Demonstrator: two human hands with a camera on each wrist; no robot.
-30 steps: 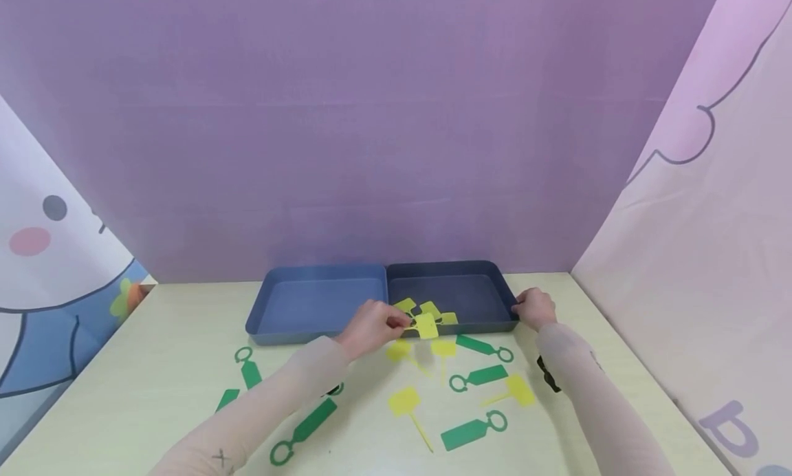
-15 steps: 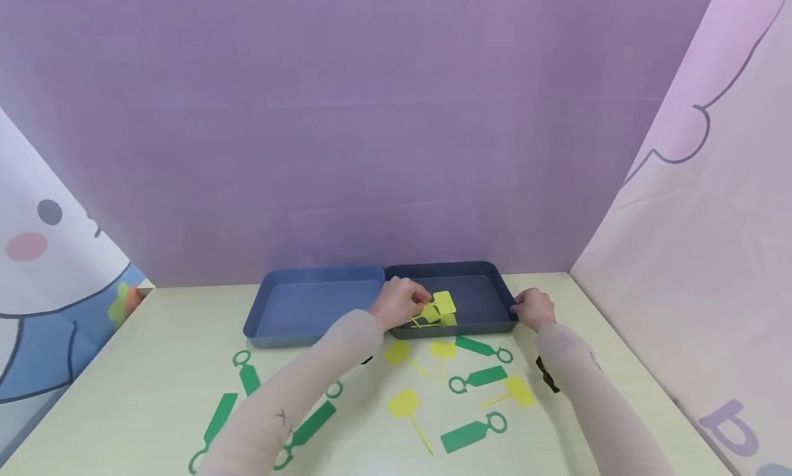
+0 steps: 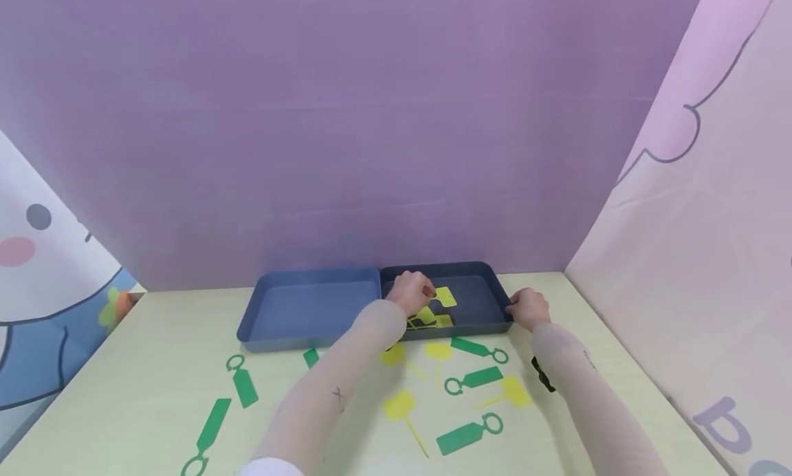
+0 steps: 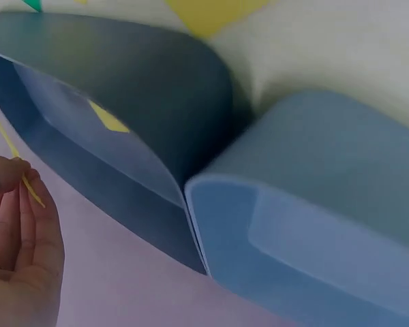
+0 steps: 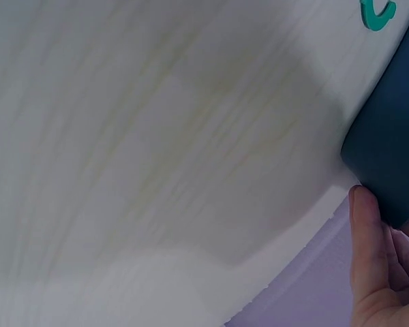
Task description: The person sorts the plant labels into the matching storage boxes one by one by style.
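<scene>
Over the dark navy tray (image 3: 479,294), my left hand (image 3: 410,292) pinches the thin stem of a yellow plant label (image 3: 446,297). In the left wrist view, the label's stem (image 4: 34,191) runs between thumb and fingertips. Below the hand, several more yellow labels (image 3: 425,316) lie in the tray's near left part, partly hidden by the hand and sleeve. My right hand (image 3: 529,309) grips the dark tray's right edge. The right wrist view shows that hand's thumb (image 5: 368,238) against the outside of the tray's corner (image 5: 385,160).
A blue tray (image 3: 309,311) stands against the dark one on its left. In front, green ring-ended tags (image 3: 459,438) and yellow labels (image 3: 399,405) lie scattered on the pale table (image 3: 124,393). A purple backdrop (image 3: 371,118) rises behind the trays.
My left hand has moved right and away from me, from the near rim to over the dark tray's inside, carrying the yellow plant label. The right hand stays at the tray's edge.
</scene>
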